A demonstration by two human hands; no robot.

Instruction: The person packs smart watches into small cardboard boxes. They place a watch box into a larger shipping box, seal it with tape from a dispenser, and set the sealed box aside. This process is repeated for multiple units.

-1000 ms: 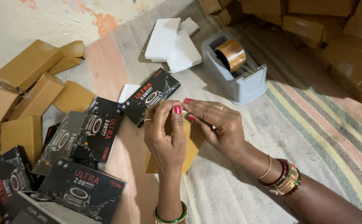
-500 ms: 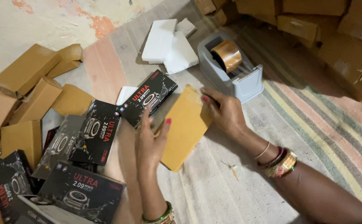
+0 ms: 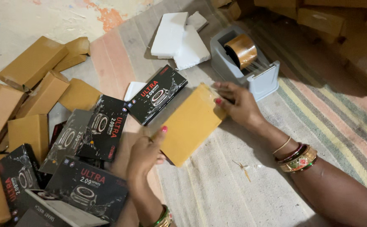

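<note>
Box [image 3: 190,124] now lower, plain tan.

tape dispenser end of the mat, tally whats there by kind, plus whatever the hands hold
white foam pieces: 3
grey tape dispenser: 1
brown tape roll: 1
flat brown box, held by left hand and right hand: 1
total: 6

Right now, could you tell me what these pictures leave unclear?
- Head view: underside of the brown box, turned away.
- Right hand fingertips, partly hidden behind the box.
- Tape end on the dispenser, too small.
- Black cartons at bottom left, cut by the frame edge.
</note>
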